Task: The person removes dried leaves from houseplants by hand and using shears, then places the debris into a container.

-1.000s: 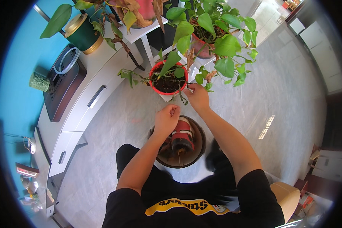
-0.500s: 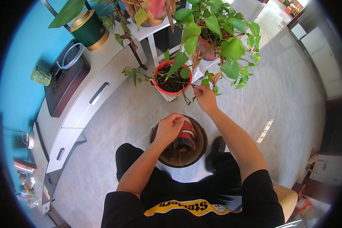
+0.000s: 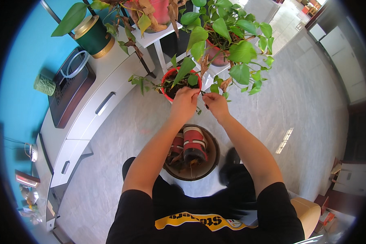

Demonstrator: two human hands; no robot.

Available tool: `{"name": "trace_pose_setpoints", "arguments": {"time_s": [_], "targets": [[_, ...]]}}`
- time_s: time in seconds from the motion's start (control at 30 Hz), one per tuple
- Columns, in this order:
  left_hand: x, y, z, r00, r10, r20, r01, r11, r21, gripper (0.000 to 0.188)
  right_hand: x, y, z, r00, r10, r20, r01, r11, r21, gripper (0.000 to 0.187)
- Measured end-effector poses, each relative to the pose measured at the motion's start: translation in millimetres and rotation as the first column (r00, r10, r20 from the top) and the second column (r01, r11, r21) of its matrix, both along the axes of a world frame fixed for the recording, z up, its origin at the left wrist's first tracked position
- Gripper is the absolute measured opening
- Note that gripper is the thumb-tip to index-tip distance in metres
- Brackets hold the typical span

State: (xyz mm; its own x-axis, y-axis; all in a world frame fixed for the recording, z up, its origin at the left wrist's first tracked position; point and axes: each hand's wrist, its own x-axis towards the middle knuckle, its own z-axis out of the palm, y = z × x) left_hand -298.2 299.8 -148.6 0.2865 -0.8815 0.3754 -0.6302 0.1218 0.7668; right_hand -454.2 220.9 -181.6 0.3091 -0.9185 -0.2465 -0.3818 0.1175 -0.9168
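A small potted plant with a red-rimmed pot (image 3: 164, 90), dark soil and a few green leaves stands low in front of me. My left hand (image 3: 185, 105) reaches over the near right edge of this pot, its fingertips pinched on a thin dark plant stem (image 3: 202, 93). Close beside it, my right hand (image 3: 216, 105) is also closed, thumb and finger on the same trailing stem. The two hands are nearly touching. Below them on the floor is a round bin (image 3: 213, 166), with red and dark shoe-like things (image 3: 194, 140) and dry brown scraps inside.
A leafy potted plant (image 3: 242, 53) spreads behind my right hand on a white stand (image 3: 160, 53). Another pot with withered brown leaves (image 3: 150, 14) sits higher up. Along the left runs a white drawer cabinet (image 3: 97, 110) bearing a dark tray (image 3: 71, 97) and a green-gold pot (image 3: 94, 38).
My left hand has moved up and away from above the bin to the pot's rim, beside my right hand. The right hand has shifted slightly left and down. More of the bin's contents shows.
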Motion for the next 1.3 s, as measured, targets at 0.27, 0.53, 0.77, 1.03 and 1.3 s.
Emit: {"name": "trace_pose_setpoints", "arguments": {"time_s": [0.27, 0.53, 0.77, 1.03, 1.3], "targets": [[10.1, -40.5, -20.0, 0.943, -0.177, 0.281, 0.138, 0.979, 0.153, 0.018, 2.3, 0.6, -0.5, 0.994, -0.014, -0.106, -0.015, 0.965, -0.261, 0.019], [13.6, -43.1, -26.2, 0.932, -0.241, 0.272, 0.2, 0.965, 0.17, 0.013, -3.2, 7.7, 13.4, 0.941, -0.111, -0.32, -0.181, 0.634, -0.752, 0.007], [14.3, -47.9, -30.9, 0.944, -0.241, 0.223, 0.2, 0.961, 0.193, 0.014, -2.1, 11.9, 21.4, 0.914, -0.189, -0.36, -0.207, 0.547, -0.811, 0.004], [10.8, -44.9, -31.8, 0.957, -0.199, 0.212, 0.162, 0.97, 0.179, 0.014, 3.1, 14.0, 16.8, 0.867, -0.214, -0.451, -0.258, 0.582, -0.771, 0.004], [12.6, -46.1, -27.5, 0.943, -0.242, 0.228, 0.188, 0.954, 0.234, 0.015, -7.3, 8.7, 19.5, 0.881, 0.054, -0.469, -0.377, 0.679, -0.63, 0.002]]}}
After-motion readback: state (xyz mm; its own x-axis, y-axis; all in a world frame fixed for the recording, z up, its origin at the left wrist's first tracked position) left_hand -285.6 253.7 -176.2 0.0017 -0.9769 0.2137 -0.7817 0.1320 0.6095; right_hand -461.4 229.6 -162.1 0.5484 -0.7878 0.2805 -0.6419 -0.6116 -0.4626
